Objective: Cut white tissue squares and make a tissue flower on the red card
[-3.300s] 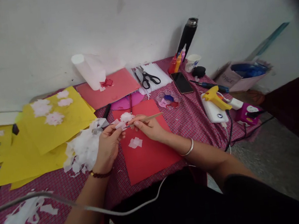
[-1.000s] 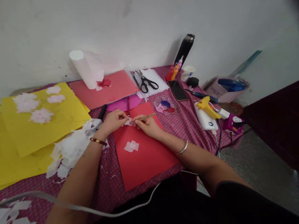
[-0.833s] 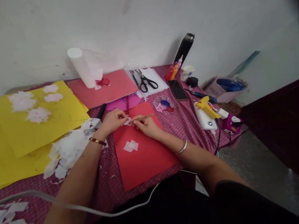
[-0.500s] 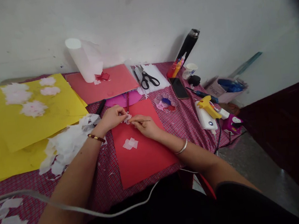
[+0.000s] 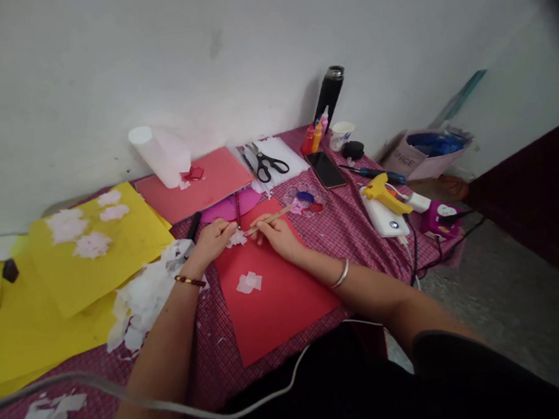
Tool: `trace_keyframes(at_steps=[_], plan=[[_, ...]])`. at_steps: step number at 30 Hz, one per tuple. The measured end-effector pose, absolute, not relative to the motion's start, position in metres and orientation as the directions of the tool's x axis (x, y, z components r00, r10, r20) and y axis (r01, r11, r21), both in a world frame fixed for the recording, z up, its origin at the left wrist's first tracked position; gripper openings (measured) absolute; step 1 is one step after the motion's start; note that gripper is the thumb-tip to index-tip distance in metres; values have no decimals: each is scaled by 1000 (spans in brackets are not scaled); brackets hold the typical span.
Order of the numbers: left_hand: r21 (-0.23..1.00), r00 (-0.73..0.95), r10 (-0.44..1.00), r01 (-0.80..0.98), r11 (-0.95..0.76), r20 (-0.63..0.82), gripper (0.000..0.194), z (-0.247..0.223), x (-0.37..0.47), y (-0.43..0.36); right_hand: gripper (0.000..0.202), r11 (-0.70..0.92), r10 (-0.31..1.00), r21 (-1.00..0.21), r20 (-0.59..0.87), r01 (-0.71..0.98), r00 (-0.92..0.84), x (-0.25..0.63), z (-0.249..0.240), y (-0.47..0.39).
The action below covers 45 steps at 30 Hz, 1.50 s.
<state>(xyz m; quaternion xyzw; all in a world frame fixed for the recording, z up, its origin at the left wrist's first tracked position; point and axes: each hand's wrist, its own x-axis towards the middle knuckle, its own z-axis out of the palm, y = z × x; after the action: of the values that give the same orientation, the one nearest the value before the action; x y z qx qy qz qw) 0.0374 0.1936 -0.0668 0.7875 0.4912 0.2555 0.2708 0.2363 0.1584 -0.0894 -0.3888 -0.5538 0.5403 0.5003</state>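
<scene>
My left hand (image 5: pixel 214 240) is closed on a small pale pink paper flower (image 5: pixel 237 238) above the top of a red sheet (image 5: pixel 278 302). My right hand (image 5: pixel 276 233) grips a thin brown stick (image 5: pixel 273 217), its lower end by the flower. Lower on the red sheet lie overlapping pale pink paper squares (image 5: pixel 249 282). A clear palette (image 5: pixel 315 193) with blue, red and pink paint is right of the stick. Several finished-looking pale flowers (image 5: pixel 92 244) rest on yellow sheets (image 5: pixel 69 282) at the left.
Scissors (image 5: pixel 268 164) lie on white strips behind the hands. A phone (image 5: pixel 326 169), paint bottles (image 5: pixel 315 137), a black flask (image 5: pixel 330 92) and a yellow glue gun (image 5: pixel 385 194) stand or lie to the right. White paper scraps (image 5: pixel 144 295) are beside my left forearm; a white cable (image 5: pixel 205 411) crosses in front.
The view has shifted, showing more of the left side. The stick in my right hand has tilted, its far end now higher and toward the palette. My left hand still holds the flower.
</scene>
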Motion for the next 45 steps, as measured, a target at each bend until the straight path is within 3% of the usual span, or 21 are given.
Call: trace_keyframes(at_steps=[3, 6, 15, 18, 29, 32, 35, 41, 45], plan=[[675, 382, 916, 645, -359, 123, 41, -65, 37, 193, 18, 10, 982, -980, 47, -198, -183, 236, -87, 162], [687, 370, 923, 644, -336, 104, 40, -61, 36, 189, 19, -21, 975, -983, 21, -183, -223, 234, -86, 163], [752, 323, 946, 615, -237, 34, 33, -53, 29, 177, 25, 233, 912, -949, 137, 213, -387, 234, -84, 156], [776, 310, 951, 597, -203, 10, 32, -56, 26, 178, 25, 264, 905, -926, 142, 269, -401, 234, -84, 156], [783, 395, 918, 578, -231, -21, 33, -57, 23, 178, 23, 337, 897, -891, 205, 305, -392, 230, -87, 156], [747, 410, 911, 590, -307, 51, 22, -60, 23, 179, 22, 330, 902, -896, 207, 297, -379, 229, -87, 155], [727, 407, 908, 592, -346, 100, 10, -63, 24, 181, 23, 317, 902, -913, 207, 256, -378, 230, -87, 155], [727, 406, 912, 609, -318, 60, 8, -62, 24, 182, 25, 162, 952, -985, 141, 56, -272, 231, -89, 160], [702, 432, 899, 617, -355, 75, 8, -64, 23, 184, 25, 213, 932, -976, 191, 41, -310, 231, -89, 158]])
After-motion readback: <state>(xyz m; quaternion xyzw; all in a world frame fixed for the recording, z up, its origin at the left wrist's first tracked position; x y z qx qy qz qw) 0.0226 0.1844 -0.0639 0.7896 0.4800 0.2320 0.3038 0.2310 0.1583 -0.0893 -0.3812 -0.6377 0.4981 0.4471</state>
